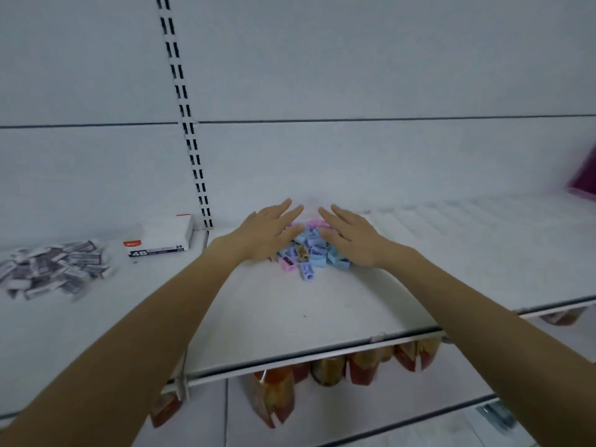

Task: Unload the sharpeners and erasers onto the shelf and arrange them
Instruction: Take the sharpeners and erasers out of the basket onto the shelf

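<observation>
Pastel plastic: sharpeners (314, 250) in blue, lilac and pink, with one tan piece among them, lie in a single loose heap on the white shelf (322, 317).

Position: the heap lies between your hands, straight ahead at 12 o'clock. Its long axis runs 12 to 6, narrow at the far end and fanning wider toward you. One lilac stray sits at its 6 o'clock edge, outside the bracket of your palms.

Left hand (274, 230): flat, fingers straight, holding nothing. It sits against the heap's 9 o'clock side with the fingertips angled in toward 1 o'clock.

Right hand (351, 237): flat, fingers straight, holding nothing. It sits against the 3 o'clock side with the fingertips angled in toward 11 o'clock.

Reach: neither hand is nearer, since the two flank the heap evenly and their tips nearly meet at the far end.

Judgement: you are placed to press the heap inward from both sides. The wide near end and the stray would probably need a separate sweep from 6 o'clock.

Erasers (54, 269): a grey-and-white scatter well apart at 9 o'clock, untouched by either hand.

Box (161, 237): white, marked 4B, between the erasers and the heap at about 10 o'clock.
</observation>
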`<state>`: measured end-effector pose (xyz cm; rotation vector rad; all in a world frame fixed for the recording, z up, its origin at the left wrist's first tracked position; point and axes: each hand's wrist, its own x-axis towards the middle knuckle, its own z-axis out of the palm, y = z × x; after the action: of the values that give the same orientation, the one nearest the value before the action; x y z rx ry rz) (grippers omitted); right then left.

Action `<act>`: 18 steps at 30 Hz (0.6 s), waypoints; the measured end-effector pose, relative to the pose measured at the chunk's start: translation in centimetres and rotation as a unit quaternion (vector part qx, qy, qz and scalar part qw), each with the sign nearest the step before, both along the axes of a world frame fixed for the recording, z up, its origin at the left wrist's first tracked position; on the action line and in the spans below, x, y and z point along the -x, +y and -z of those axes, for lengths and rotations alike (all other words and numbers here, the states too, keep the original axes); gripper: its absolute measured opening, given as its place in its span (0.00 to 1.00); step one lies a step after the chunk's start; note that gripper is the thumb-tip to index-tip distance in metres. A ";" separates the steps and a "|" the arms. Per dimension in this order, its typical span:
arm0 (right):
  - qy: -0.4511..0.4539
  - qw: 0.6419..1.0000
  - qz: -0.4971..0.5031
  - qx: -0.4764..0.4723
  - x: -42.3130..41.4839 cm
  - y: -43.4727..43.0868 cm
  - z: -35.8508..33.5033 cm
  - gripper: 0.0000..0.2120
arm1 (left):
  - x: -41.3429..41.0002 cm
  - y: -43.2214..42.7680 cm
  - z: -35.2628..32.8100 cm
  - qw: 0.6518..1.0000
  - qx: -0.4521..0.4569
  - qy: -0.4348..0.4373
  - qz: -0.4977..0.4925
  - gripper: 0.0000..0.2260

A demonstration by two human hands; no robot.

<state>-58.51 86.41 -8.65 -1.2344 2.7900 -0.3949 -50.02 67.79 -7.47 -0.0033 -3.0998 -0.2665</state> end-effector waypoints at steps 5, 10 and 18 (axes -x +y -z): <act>0.031 0.997 0.009 -0.076 0.1 -0.8 0.5 0.26 | -2.4 -0.6 -0.6 0.999 -0.043 0.009 -0.013 0.24; 0.055 0.990 0.028 -0.127 -0.8 -1.5 -1.3 0.26 | -5.7 -2.9 -1.7 0.998 -0.046 0.031 -0.026 0.24; 0.062 0.997 -0.054 0.014 -10.6 -9.2 -4.6 0.26 | -14.7 -10.6 -3.3 0.965 -0.089 0.231 -0.085 0.15</act>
<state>-47.86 77.24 -4.07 -1.4561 2.8108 -0.3627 -35.30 57.21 -4.15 0.1773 -2.5854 -0.4605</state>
